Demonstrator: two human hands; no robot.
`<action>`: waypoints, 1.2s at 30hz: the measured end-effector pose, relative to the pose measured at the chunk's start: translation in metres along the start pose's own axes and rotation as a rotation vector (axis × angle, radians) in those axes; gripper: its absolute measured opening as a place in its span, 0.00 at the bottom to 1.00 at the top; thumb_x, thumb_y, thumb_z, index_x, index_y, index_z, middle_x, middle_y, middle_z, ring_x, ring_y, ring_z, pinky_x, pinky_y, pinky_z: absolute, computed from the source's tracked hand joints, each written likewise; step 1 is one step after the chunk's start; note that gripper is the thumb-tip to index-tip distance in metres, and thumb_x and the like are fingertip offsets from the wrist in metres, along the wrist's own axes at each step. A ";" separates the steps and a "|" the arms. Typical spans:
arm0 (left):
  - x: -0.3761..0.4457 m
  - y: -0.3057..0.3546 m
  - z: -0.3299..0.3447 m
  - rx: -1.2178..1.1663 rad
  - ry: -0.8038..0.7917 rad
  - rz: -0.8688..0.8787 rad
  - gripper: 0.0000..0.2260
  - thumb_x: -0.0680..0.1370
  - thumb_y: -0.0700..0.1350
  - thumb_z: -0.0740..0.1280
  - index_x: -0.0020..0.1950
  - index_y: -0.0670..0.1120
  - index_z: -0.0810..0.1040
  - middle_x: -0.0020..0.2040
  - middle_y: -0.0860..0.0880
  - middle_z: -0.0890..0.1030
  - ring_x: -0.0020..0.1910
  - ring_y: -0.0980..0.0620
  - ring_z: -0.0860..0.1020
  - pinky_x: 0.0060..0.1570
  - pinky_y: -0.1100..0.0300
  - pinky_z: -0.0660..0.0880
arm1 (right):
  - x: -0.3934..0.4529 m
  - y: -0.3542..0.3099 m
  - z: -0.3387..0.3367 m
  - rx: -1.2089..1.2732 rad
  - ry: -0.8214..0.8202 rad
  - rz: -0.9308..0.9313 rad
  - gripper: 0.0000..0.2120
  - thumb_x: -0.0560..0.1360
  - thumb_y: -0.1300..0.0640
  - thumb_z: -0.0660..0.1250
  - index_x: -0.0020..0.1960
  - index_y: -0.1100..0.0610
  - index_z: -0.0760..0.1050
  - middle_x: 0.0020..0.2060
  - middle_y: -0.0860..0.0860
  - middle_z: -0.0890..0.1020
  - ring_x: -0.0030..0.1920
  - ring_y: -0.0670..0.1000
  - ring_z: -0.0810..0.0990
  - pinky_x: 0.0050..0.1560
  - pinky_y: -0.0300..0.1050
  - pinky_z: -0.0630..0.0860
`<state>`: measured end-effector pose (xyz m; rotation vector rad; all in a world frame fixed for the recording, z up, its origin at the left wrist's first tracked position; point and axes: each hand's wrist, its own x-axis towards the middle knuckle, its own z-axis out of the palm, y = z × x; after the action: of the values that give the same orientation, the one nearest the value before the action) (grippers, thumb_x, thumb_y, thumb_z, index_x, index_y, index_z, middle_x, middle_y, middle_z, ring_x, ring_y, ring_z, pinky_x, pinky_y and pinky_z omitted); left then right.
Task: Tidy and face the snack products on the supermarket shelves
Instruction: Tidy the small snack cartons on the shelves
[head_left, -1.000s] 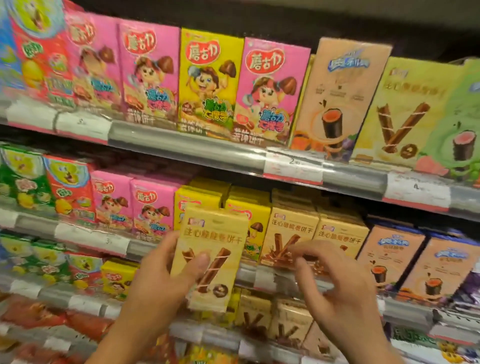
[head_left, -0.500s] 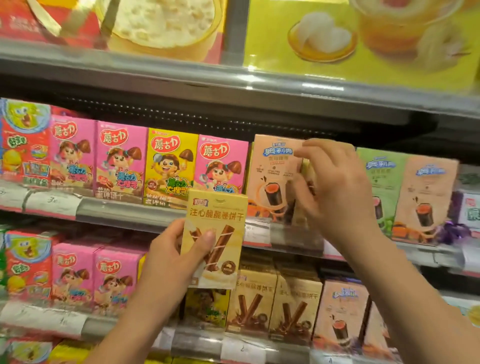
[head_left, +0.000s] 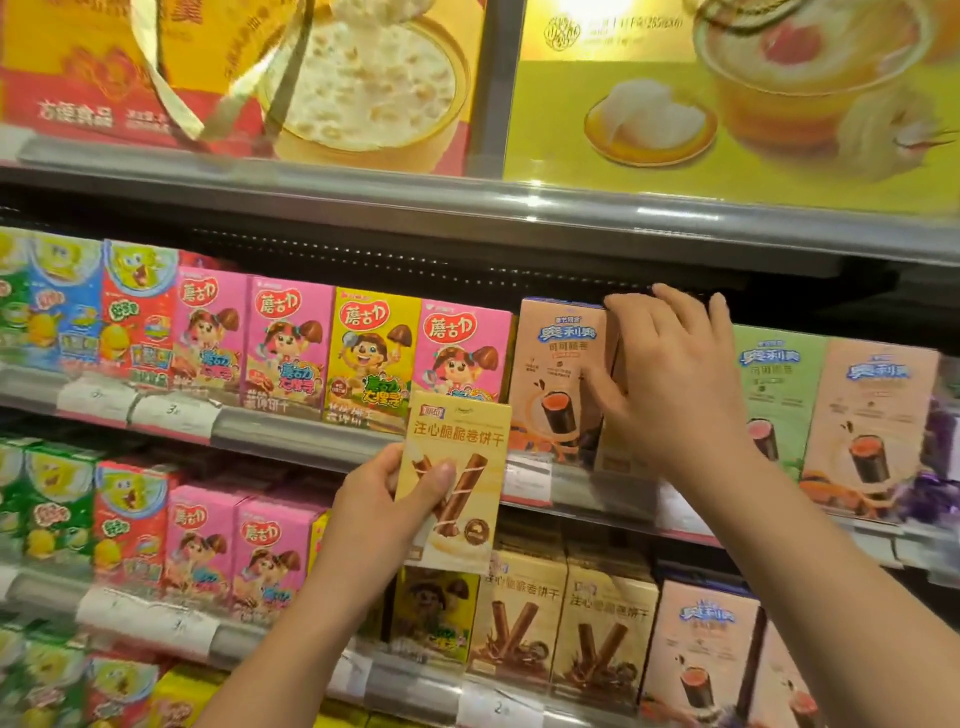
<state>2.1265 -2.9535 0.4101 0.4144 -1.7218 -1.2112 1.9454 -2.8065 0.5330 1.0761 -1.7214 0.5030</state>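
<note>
My left hand grips a cream-yellow wafer-roll biscuit box upright in front of the upper snack shelf's rail. My right hand reaches into that shelf and grips a box that it mostly hides, just right of a peach cocoa-roll box. Pink and yellow mushroom-biscuit boxes stand in a row to the left. A green roll box and another peach one stand to the right.
Large gift boxes fill the top shelf. The shelf below holds pink boxes, brown wafer-roll boxes and peach roll boxes. Price tags line the rails. Cartoon-sponge boxes stand at the far left.
The view has risen to the upper shelves. My right hand moved from the lower shelf up to the upper shelf's roll boxes. My left hand keeps the cream box, raised with it.
</note>
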 end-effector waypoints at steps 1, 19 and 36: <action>0.000 0.001 -0.001 0.002 -0.002 -0.004 0.09 0.80 0.50 0.70 0.59 0.50 0.82 0.51 0.56 0.87 0.52 0.57 0.85 0.56 0.52 0.79 | 0.000 0.000 -0.003 -0.001 -0.002 -0.011 0.24 0.77 0.46 0.69 0.69 0.56 0.72 0.64 0.55 0.80 0.73 0.61 0.69 0.77 0.67 0.54; -0.060 0.020 -0.001 -0.190 -0.077 0.111 0.18 0.71 0.67 0.73 0.56 0.60 0.82 0.52 0.54 0.87 0.51 0.57 0.85 0.46 0.69 0.78 | -0.025 0.018 -0.077 0.623 0.235 0.022 0.21 0.73 0.50 0.76 0.63 0.53 0.77 0.52 0.43 0.81 0.49 0.38 0.82 0.47 0.28 0.78; -0.081 0.020 0.031 0.055 -0.327 0.258 0.29 0.62 0.77 0.71 0.58 0.65 0.83 0.65 0.62 0.75 0.65 0.59 0.77 0.54 0.66 0.76 | -0.087 0.013 -0.077 0.844 -0.322 0.082 0.12 0.71 0.44 0.72 0.55 0.41 0.79 0.51 0.32 0.82 0.48 0.41 0.85 0.42 0.40 0.83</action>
<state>2.1444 -2.8701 0.3847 0.0210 -2.0194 -1.0874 1.9840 -2.7053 0.4888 1.7485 -1.8700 1.2301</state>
